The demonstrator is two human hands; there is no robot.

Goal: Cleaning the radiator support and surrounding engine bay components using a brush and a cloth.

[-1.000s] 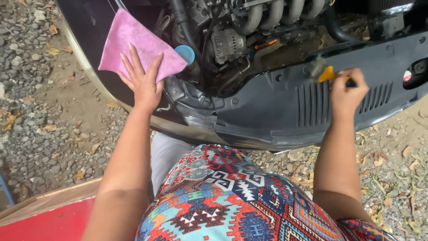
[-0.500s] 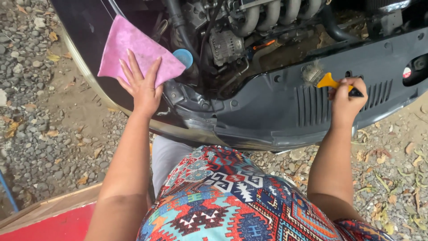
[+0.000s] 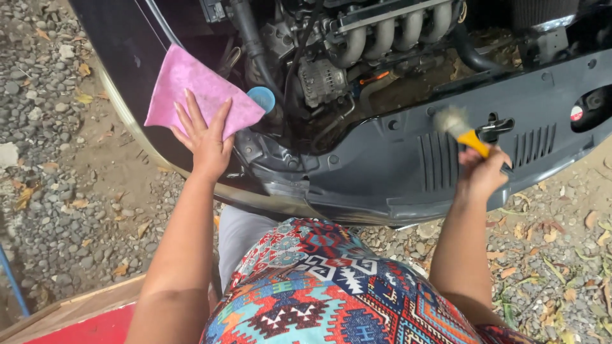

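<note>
While our left hand [image 3: 203, 141] lies flat with its fingers [image 3: 190, 109] spread on the pink cloth [image 3: 191, 89], the cloth is pressed onto the dark painted edge of the car's front [image 3: 131, 57], and it looks no different from a moment ago: same hand, same spot, same splayed fingers. Beyond the fingertips the cloth runs up and away towards the fender; just off the forefinger side sits a round blue cap [image 3: 262, 99], close to the cloth's corner. Under our wrist and to its outer side lies loose gravel [image 3: 51, 165] with dry leaves.

Further right, past the blue cap, the open engine bay shows a row of curved metal pipes [image 3: 389, 35] and black hoses, well apart from either hand.

At the right, our right hand [image 3: 482, 173] is closed around the yellow handle of a small brush [image 3: 460, 127], fingers curled tight on the grip, thumb side towards the bristles. What has changed is here. A second ago the brush sat higher, near the top lip of the dark plastic front panel [image 3: 357, 159]; half a second ago it was close by the slotted vents [image 3: 440, 162]; now its pale bristle head is blurred with motion and touches the panel just above those vents, beside a black latch [image 3: 494, 125]. We judge the hand is sweeping dust across this panel in short strokes, working along it while the cloth hand only braces. Beyond the knuckles, a small red and white round sticker [image 3: 577, 113] sits on the panel.
</note>
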